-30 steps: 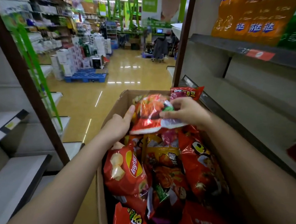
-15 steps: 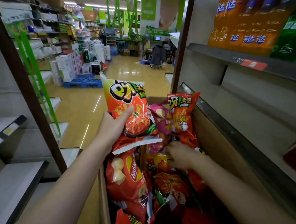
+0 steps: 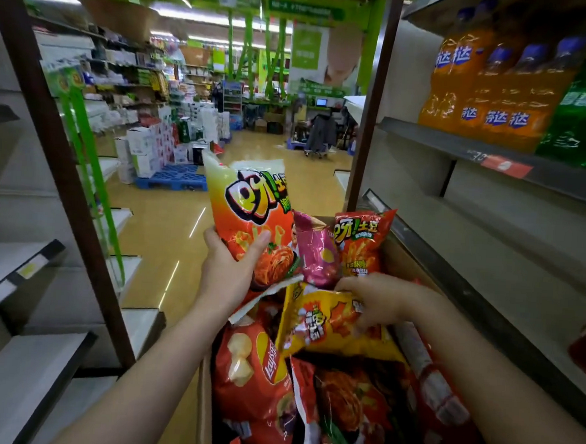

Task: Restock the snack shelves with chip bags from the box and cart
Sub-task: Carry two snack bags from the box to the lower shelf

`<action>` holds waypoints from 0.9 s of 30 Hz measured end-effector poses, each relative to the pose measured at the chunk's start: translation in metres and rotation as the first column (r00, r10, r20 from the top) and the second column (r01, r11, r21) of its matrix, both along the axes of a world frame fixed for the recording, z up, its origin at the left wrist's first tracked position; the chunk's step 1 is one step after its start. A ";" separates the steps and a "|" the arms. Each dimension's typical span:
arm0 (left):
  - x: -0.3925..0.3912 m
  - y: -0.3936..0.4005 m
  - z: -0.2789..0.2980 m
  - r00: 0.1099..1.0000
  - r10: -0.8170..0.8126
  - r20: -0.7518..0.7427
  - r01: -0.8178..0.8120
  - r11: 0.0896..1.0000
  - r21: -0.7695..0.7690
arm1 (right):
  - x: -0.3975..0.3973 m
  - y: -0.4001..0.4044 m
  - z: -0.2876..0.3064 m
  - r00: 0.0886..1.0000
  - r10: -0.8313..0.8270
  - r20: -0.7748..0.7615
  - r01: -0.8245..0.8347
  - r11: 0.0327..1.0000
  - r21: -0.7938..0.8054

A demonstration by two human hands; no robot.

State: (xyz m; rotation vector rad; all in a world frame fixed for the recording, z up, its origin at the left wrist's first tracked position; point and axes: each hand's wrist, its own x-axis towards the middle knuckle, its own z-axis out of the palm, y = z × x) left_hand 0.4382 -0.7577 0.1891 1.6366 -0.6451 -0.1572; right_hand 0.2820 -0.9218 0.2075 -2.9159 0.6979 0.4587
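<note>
Supermarket aisle stretches ahead, glossy yellow floor running past the open brown cardboard box (image 3: 406, 259) that I take as my landmark. I see it crammed with crinkly foil chip bags. Above the box's far left corner, my left hand (image 3: 228, 269) holds a tall orange-and-white chip bag (image 3: 251, 212) upright, thumb across its printed front and the fingers wrapped behind it, forearm reaching in from the lower left. Over the middle of the box, my right hand (image 3: 379, 301) curls its fingers over the top edge of a yellow-and-orange chip bag (image 3: 330, 323), lifting it off the heap, with the arm crossing the box's right side.

Slippery film is my main worry: the left grip sits low on a puffed bag, so I judge it could tip over or slide out. Pulling the yellow one may drag the pink foil bag (image 3: 317, 250) beside it over the rim. To the right of the box, the bare grey metal shelf (image 3: 509, 255) waits for stock.
</note>
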 end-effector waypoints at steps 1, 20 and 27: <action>0.000 0.000 0.000 1.000 0.005 0.023 -0.005 1.000 -0.015 | -0.005 -0.001 0.013 1.000 -0.024 0.012 0.023 0.997 0.070; -0.008 -0.006 -0.002 0.986 -0.151 -0.070 0.163 0.963 0.215 | -0.006 0.020 0.046 0.651 -0.658 0.380 -0.258 0.279 0.925; -0.004 -0.004 -0.004 0.990 -0.137 -0.017 0.137 0.950 0.279 | 0.008 0.049 0.040 0.659 -0.559 0.504 -0.060 0.629 0.775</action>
